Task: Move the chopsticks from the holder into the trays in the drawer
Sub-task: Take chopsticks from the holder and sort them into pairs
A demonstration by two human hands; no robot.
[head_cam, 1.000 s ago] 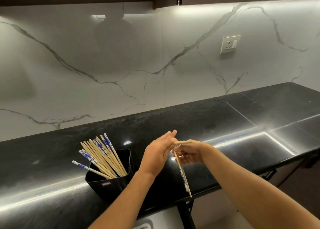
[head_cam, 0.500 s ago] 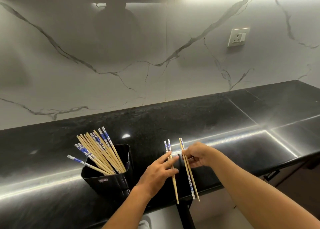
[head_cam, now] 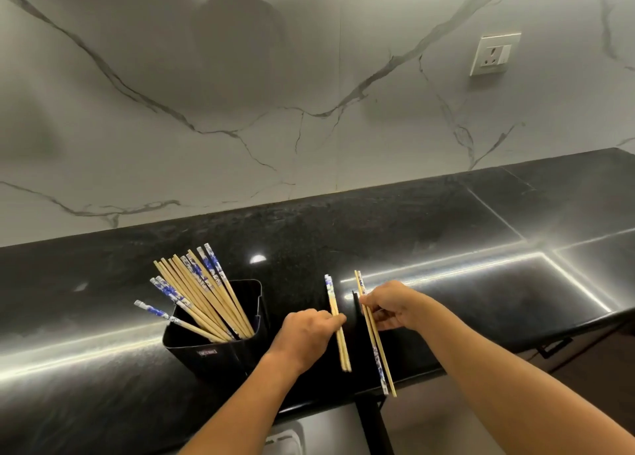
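Observation:
A black square holder (head_cam: 206, 349) stands on the black counter at the left, with several wooden chopsticks (head_cam: 202, 298) with blue-and-white ends leaning out of it. To its right my left hand (head_cam: 307, 336) pinches one pair of chopsticks (head_cam: 338, 331), held lengthwise over the counter. My right hand (head_cam: 395, 305) grips a second pair of chopsticks (head_cam: 376, 349), whose lower ends reach past the counter's front edge. The two pairs lie roughly parallel, a hand's width apart. The drawer and its trays are out of sight.
The glossy black counter (head_cam: 446, 282) runs along a white marble wall with a power socket (head_cam: 494, 54). A dark upright post (head_cam: 372, 423) drops below the counter edge. A white object (head_cam: 285, 441) shows at the bottom edge.
One second ago both hands were together on a single bunch of chopsticks. They have since split it into two pairs and moved apart. The pairs sit slightly lower now.

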